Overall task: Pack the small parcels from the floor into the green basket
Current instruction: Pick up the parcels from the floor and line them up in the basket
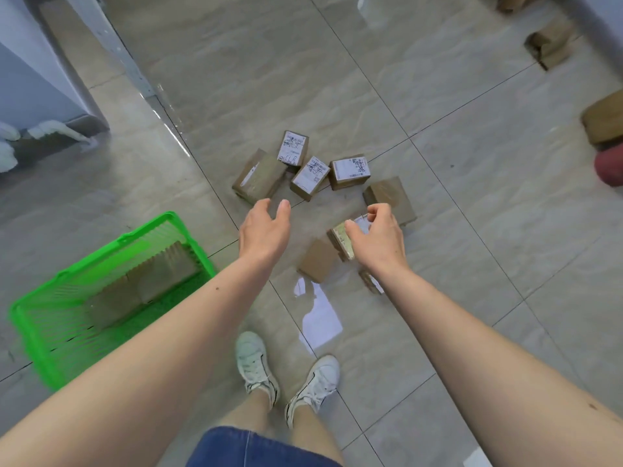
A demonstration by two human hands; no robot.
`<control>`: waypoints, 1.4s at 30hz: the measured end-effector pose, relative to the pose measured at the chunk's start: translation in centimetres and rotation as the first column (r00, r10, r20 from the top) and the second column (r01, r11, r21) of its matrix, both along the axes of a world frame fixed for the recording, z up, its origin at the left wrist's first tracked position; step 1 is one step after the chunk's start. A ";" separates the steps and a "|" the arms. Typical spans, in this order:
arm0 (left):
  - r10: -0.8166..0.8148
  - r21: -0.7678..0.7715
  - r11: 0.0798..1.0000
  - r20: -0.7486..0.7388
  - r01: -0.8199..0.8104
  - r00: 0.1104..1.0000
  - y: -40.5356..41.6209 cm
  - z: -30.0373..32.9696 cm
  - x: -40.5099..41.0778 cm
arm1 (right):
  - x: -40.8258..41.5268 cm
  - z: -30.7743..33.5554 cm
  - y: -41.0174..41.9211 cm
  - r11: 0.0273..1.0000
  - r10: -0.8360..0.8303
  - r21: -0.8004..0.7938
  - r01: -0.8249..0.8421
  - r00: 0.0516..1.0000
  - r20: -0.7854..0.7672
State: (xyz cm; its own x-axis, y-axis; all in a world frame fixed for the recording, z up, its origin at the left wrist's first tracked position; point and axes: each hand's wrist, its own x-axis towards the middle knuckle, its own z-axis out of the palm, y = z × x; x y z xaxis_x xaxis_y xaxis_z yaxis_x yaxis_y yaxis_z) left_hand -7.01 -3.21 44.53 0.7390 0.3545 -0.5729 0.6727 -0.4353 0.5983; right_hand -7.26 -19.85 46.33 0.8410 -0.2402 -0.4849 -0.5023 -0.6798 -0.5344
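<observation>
Several small brown parcels lie in a cluster on the tiled floor, among them a plain one (pixel 259 178), three with white labels (pixel 292 150) (pixel 310 176) (pixel 350 170) and a plain one (pixel 389 197) at the right. My right hand (pixel 377 237) grips a small labelled parcel (pixel 342 239), fingers curled over its top. My left hand (pixel 264 230) hovers open just in front of the plain parcel, holding nothing. Another brown parcel (pixel 318 261) lies below my right hand. The green basket (pixel 33 332) stands at the left with a few parcels inside.
Larger brown boxes (pixel 549 42) (pixel 603 121) lie at the far right, with a red round object (pixel 608 168) beside them. A grey metal shelf post (pixel 111 45) and a wall base stand at the upper left. My white shoes (pixel 256 365) are below the parcels.
</observation>
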 end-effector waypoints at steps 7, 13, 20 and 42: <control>-0.106 -0.062 0.993 -0.042 0.103 0.994 -2.5 -6.8 2.6 | 2.9 -7.0 -2.9 1.000 -0.026 -0.013 0.025 0.996 -0.089; -0.149 -0.181 0.975 -0.099 0.130 0.984 -3.7 -19.7 3.4 | 3.8 -19.9 -4.2 0.999 -0.028 0.013 0.032 0.967 -0.253; -0.297 -0.266 0.932 -0.167 0.247 0.940 -4.9 -37.0 3.0 | 3.1 -36.5 -4.9 0.997 0.072 0.038 -0.061 0.884 -0.462; -0.148 -0.363 0.926 -0.086 0.107 0.985 -1.6 -34.1 1.1 | 4.2 -33.3 -0.3 0.991 0.107 0.110 -0.071 0.924 -0.366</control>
State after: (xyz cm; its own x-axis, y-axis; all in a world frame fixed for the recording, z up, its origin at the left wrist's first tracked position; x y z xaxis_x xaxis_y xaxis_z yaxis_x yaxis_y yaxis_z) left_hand -5.86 -4.78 10.40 0.6899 0.0194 -0.7237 0.6958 -0.2936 0.6555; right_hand -3.01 -20.16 13.05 0.6129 -0.1115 -0.7822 -0.6162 -0.6871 -0.3849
